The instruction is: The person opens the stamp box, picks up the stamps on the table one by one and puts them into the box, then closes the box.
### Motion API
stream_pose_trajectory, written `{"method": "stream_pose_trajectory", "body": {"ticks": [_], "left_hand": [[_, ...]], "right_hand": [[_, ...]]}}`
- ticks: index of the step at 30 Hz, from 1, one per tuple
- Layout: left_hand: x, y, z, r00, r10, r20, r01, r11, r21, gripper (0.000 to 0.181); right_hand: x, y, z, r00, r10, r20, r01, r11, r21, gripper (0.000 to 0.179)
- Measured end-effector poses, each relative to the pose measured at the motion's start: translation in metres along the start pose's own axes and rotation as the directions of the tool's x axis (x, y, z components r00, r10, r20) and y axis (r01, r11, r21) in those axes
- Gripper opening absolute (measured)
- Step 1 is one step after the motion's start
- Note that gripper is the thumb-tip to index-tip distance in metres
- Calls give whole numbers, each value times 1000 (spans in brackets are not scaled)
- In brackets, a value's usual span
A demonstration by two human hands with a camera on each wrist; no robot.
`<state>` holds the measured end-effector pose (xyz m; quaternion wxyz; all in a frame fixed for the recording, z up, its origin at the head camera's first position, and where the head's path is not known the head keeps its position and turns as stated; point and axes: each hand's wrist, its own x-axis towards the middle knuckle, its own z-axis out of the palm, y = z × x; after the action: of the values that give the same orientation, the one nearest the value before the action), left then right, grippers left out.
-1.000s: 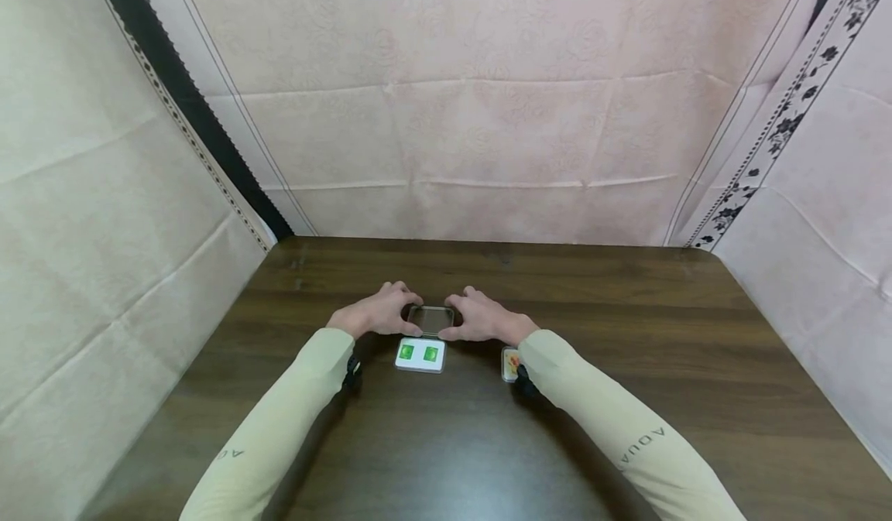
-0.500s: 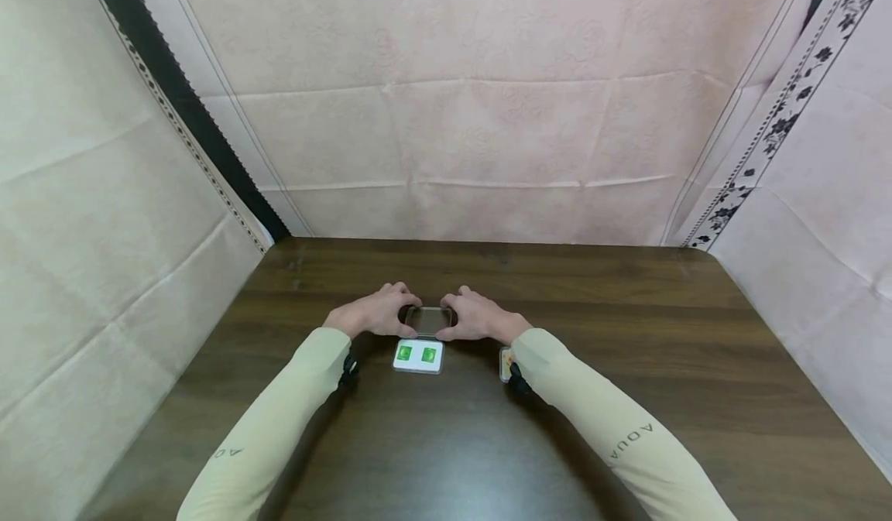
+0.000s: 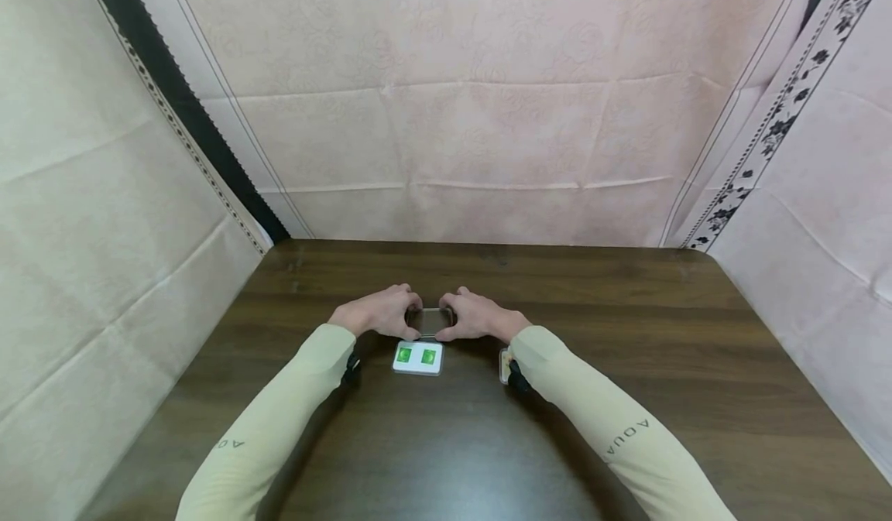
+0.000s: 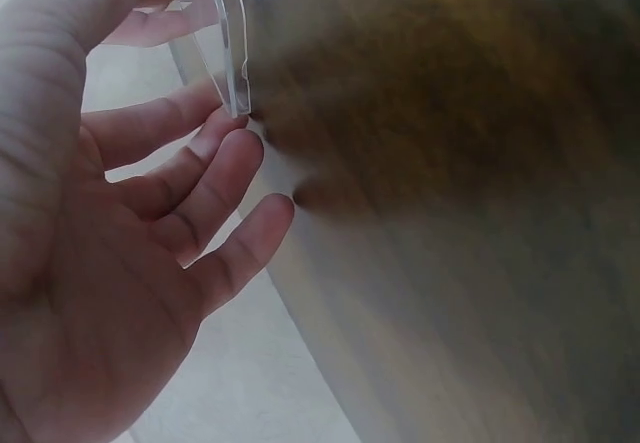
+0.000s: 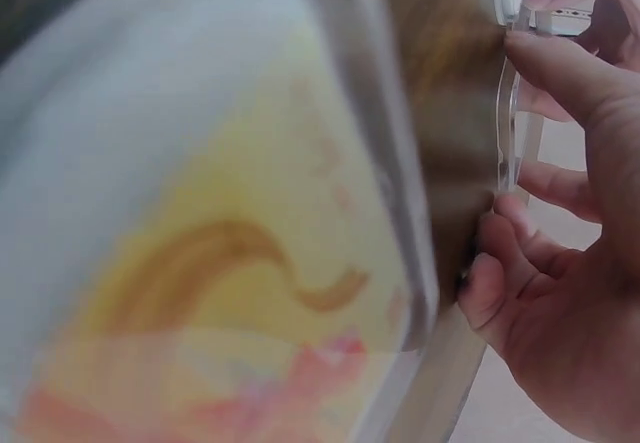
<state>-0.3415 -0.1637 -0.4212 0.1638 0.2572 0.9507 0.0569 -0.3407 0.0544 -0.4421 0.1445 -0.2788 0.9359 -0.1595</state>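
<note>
A clear plastic case piece lies between both hands, above a flat white case with two green pictures. My left hand pinches the clear piece at its left side, thumb at the near corner and fingers at the far one. On the opposite side my right hand pinches it the same way. In the left wrist view the clear piece shows edge-on, with fingertips at its far end. The right wrist view shows its thin side between thumb and fingers.
A small clear-edged case with a yellow and red picture lies by the right wrist, partly hidden by the sleeve, and fills much of the right wrist view. The dark wooden table is bounded by pale cloth walls.
Both hands keep their hold on the clear piece, with only slight finger shifts. The left hand has edged a little right, closer to the right hand. The white case stays put.
</note>
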Motion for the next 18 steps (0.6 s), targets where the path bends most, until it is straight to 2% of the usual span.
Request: {"method": "stream_pose_trajectory", "body": {"ticks": [10,18], "left_hand": [[0,1,-2,1000,-15,11,15,1000,-8,56],[-1,10,-9,1000,-17,24,17,1000,-10,54]], "right_hand": [[5,2,-2,999,-39,18,39,999,17,64],[5,8,-6,997,-68,33,67,997,39,63]]}}
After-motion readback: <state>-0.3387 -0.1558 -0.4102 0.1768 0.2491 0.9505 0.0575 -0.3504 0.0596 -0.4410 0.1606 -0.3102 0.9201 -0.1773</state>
